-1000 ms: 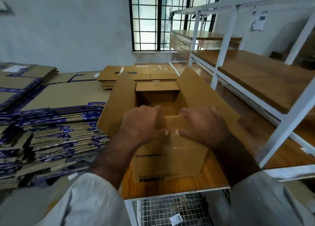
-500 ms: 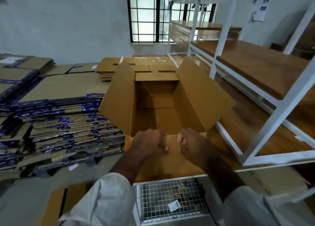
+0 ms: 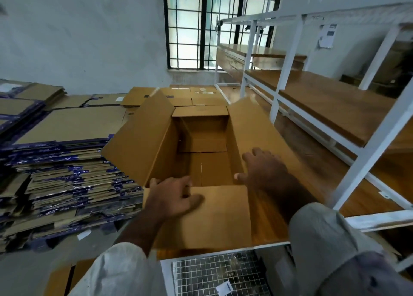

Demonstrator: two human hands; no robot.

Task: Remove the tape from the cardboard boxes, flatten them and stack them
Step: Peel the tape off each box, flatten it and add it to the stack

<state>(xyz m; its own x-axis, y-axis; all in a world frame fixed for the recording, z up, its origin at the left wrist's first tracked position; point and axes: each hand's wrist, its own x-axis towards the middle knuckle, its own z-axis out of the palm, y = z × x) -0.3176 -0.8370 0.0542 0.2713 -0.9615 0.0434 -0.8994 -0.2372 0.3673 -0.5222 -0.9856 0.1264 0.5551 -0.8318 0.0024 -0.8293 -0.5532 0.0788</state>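
Open cardboard box (image 3: 201,152) standing on the wooden shelf (image 3: 362,197) of the white rack, all four top flaps spread and the inside empty. Left hand (image 3: 172,196) laid on the near flap (image 3: 219,215), fingers loosely spread and pressing it outward – no curl round the edge. Right hand (image 3: 263,168) flat against the right flap (image 3: 257,128), fingers straight, thumb at the box rim; holding nothing, as far as the motion blur allows. Light, stiff corrugated board, likely to fold cleanly along its scored creases but buckle if pushed mid-panel. Bottom seam probably taped shut, though hard to tell from above – best reached by tipping the box over. For flattening, best gripped at opposite corners and pushed into a diamond. Flattened cartons (image 3: 67,161) piled just to the left, ready for the stack
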